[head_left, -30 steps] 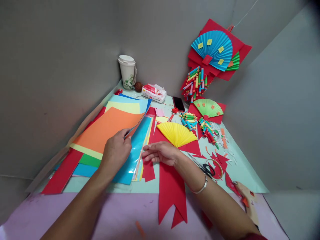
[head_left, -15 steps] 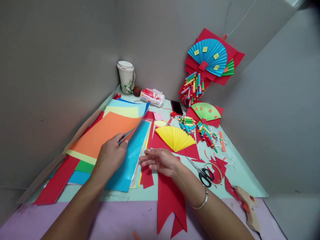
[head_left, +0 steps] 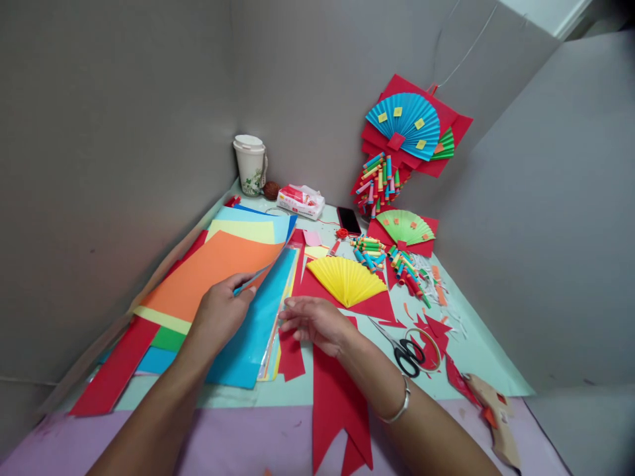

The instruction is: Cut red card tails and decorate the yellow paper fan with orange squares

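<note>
My left hand pinches the right edge of several stacked coloured paper sheets, an orange sheet on top, lifted a little off a blue sheet underneath. My right hand rests with fingers spread on red paper beside the stack, its fingertips near the sheets' edge. A yellow pleated paper fan lies just beyond the right hand.
Scissors and a tape ring lie to the right, a glue gun at the near right. Behind them are a green fan, coloured paper rolls, a phone, a tissue pack and a cup. A red and blue fan ornament hangs on the wall.
The view tilted, so everything sits lower in the frame. My left hand keeps its pinch on the sheets with the edge lowered slightly; my right hand stays beside the stack.
</note>
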`<action>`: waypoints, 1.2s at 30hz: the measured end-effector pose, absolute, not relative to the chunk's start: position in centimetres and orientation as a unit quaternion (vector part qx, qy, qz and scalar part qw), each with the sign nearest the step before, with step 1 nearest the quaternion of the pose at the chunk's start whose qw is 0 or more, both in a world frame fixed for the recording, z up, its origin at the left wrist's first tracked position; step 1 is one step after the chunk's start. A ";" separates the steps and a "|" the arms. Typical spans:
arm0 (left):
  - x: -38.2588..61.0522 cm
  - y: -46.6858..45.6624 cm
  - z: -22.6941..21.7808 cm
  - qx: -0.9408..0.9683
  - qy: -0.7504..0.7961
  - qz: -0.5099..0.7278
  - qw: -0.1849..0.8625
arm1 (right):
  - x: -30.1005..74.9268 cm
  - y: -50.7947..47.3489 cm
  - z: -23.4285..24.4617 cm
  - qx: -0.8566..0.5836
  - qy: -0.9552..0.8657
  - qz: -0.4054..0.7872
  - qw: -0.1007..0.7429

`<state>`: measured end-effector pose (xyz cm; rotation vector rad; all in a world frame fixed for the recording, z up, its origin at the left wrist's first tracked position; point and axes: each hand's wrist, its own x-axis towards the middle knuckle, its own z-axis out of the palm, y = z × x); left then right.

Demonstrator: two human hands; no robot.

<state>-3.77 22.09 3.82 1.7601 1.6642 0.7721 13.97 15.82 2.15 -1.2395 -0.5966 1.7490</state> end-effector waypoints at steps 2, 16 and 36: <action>-3.7 22.1 3.6 0.662 0.617 0.280 0.320 | 13.5 16.2 2.3 -0.507 -0.243 0.695 0.449; -3.5 22.3 2.6 0.703 0.588 0.253 0.310 | 12.0 19.4 1.7 -0.481 -0.250 0.676 0.499; -3.5 20.6 3.1 0.832 0.519 0.075 0.180 | 13.4 19.2 0.4 -0.575 -0.408 0.558 0.438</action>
